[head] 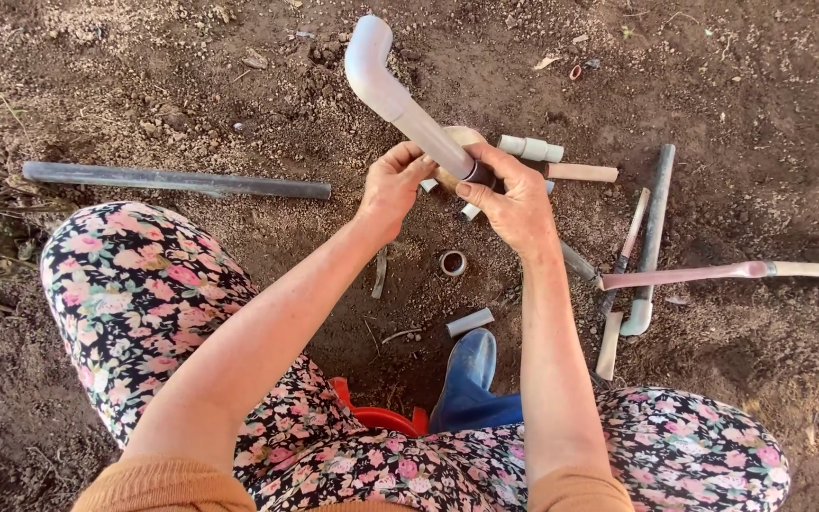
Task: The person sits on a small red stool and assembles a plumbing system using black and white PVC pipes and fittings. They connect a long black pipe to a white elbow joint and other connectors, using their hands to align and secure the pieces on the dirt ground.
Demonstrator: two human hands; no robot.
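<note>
The fingers of the left hand (393,182) curl closed around the lower end of a white elbow pipe (398,99), and the fingers of the right hand (516,201) wrap the same end from the other side, thumb and forefinger pinching a dark ring (479,173) at the pipe's mouth. The pipe rises away from both hands, up and to the left, and bends over at its top. Behind the hands, partly hidden, lie a pale round piece and a short white coupling (531,148) next to a tan wooden handle (582,172). Just below the hands a small ring (452,263) and a short white pipe offcut (469,322) rest on the bare soil (741,85). To the right lie a grey pipe with a bent end (651,237) and long-handled tools (713,273); well off to the left lies a long dark pipe (177,179). A blue boot (469,374) points into the soil between knees covered in floral cloth (135,284).
</note>
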